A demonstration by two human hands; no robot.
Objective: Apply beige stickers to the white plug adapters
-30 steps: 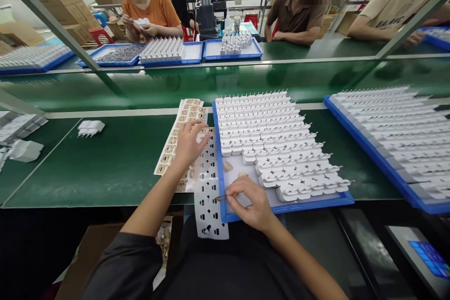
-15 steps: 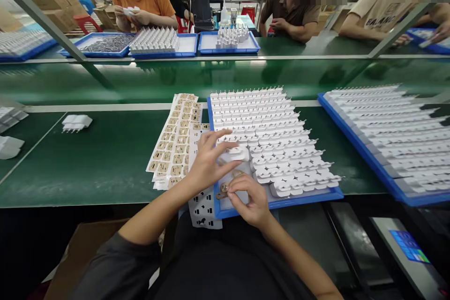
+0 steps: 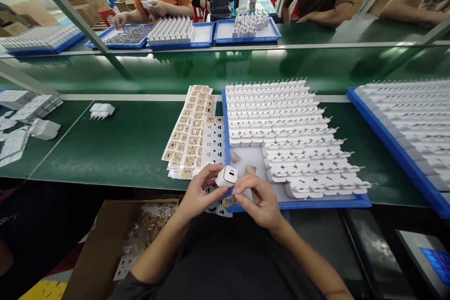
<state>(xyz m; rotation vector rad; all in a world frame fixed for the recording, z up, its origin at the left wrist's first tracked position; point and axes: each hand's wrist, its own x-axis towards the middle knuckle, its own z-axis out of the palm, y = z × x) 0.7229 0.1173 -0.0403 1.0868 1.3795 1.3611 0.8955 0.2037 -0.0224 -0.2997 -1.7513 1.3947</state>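
My left hand [image 3: 204, 190] holds a white plug housing [image 3: 227, 176], its face with a dark slot turned up toward me. Close beside it, my right hand [image 3: 258, 199] pinches a small tan sticker [image 3: 229, 202] between thumb and finger. Both hands are over the near left corner of a blue tray [image 3: 316, 205], which holds rows of white housings [image 3: 277, 122] with metal pins. Two loose tan pieces [image 3: 251, 168] lie on the tray's bare floor. Left of the tray, sheets of tan stickers [image 3: 191, 126] lie fanned out, with a white punched sheet [image 3: 213, 143] beside them.
A second blue tray [image 3: 397, 150] of housings stands at the right. Loose white housings [image 3: 101, 110] lie at the left. Beyond the green divider [image 3: 176, 72], trays of parts stand before several people. A cardboard box [image 3: 94, 243] of scraps is below the table edge.
My left hand has drawn back from the rows toward me with a white housing now clearly in its fingers. My right hand still pinches the tan sticker. The view has shifted left.
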